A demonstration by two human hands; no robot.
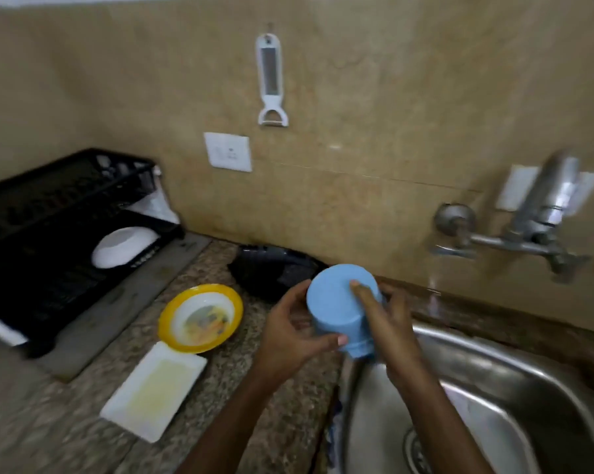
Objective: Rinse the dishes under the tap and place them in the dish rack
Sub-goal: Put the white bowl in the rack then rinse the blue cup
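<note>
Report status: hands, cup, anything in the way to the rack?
Left hand and right hand grip cup. Cup upside down, at sink edge, left of tap. Rack holds one bowl. Plate and tray on counter between.

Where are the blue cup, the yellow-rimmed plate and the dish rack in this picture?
blue cup (330, 302), head view, on its upturned base
yellow-rimmed plate (201, 319), head view, on its patterned centre
dish rack (46, 289), head view, on its bare black floor
</note>
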